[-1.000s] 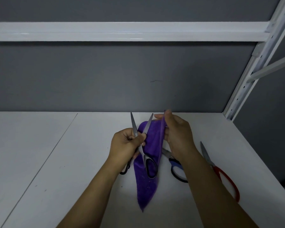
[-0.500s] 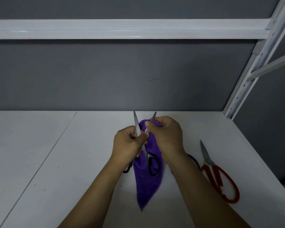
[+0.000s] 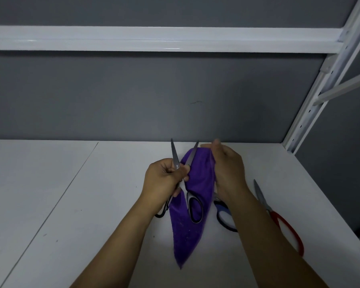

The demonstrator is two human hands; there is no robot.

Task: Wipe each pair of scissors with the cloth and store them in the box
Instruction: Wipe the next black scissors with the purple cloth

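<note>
While the left hand grips black scissors, the right hand pinches the cloth, half-hiding blue scissors.

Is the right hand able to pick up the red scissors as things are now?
Probably, but not right away: the right hand pinches the purple cloth, so it must let go first. The red scissors lie uncovered on the shelf just to its right, with nothing over them.

no legible text, mark on scissors unreadable
</note>
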